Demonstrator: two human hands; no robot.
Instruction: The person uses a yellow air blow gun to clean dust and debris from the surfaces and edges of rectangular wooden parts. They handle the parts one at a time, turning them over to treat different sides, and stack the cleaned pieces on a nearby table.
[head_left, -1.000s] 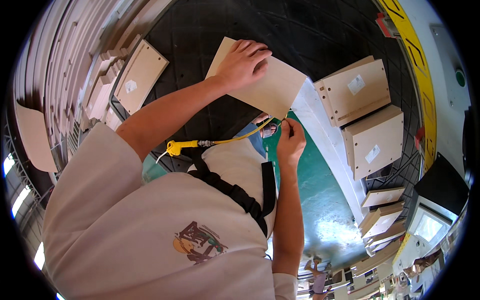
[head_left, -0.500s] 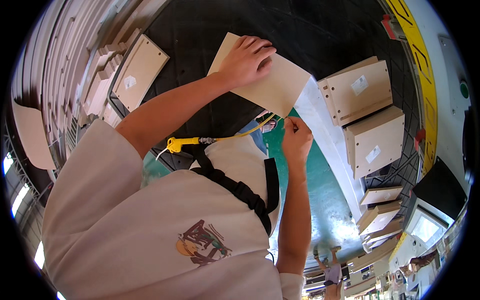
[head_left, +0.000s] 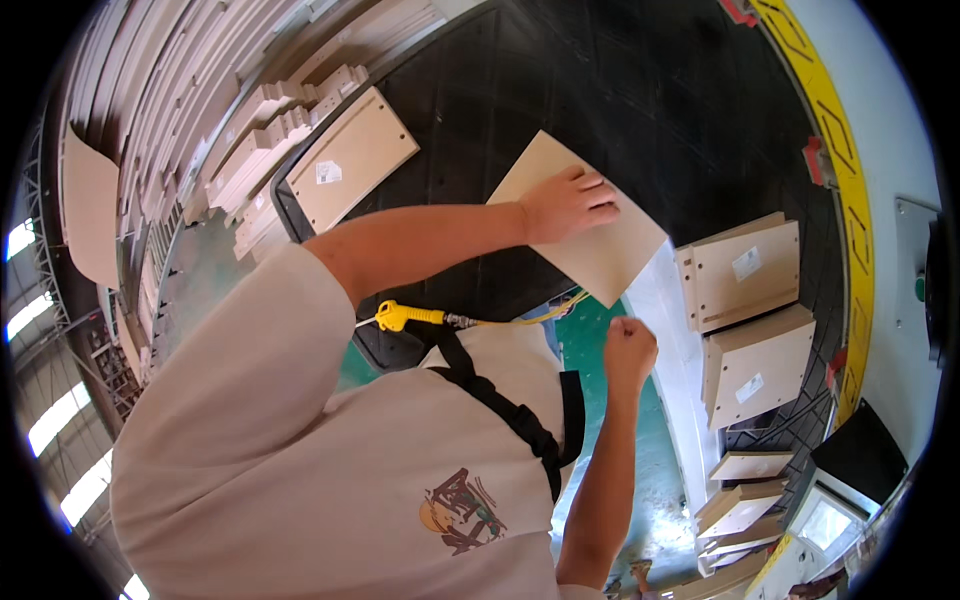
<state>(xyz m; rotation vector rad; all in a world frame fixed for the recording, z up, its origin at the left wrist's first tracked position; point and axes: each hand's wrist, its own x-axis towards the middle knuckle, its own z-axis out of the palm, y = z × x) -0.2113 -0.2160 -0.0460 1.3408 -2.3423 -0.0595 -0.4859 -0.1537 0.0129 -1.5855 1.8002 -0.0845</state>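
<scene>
A plain light-brown board panel lies at an angle on the black work surface. My left hand rests on its upper face, fingers loosely bent over the board. My right hand is closed in a fist just below the panel's near corner, with a gap between them. Whatever the fist may hold is hidden. Nearer my body, left of the panel, a yellow air blow gun with a white nozzle hangs on a yellow hose that runs toward the panel's near corner.
A labelled, drilled panel lies to the left, beside stacked boards. On the right stand two piles of drilled panels, with more boards nearer. A yellow rail bounds the far right; green floor shows below.
My right hand has come away from the panel's near corner, down and toward me. The left hand stays on the panel. The whole view has shifted, so things appear lower and further right.
</scene>
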